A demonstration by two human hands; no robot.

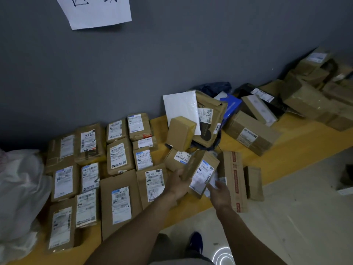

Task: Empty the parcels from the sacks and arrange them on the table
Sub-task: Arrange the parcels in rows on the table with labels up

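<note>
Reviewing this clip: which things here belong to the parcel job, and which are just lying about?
Part of the job:
labelled parcel, gripped by the left hand, with the right hand beside it
rows of parcels
unsorted parcel heap
white sack
yellow table

Just lying about:
paper sign on the wall
dark item on the floor, too dim to identify

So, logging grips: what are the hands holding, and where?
A labelled parcel: the left hand grips its left edge; the right hand is at its near corner, grip unclear.
</note>
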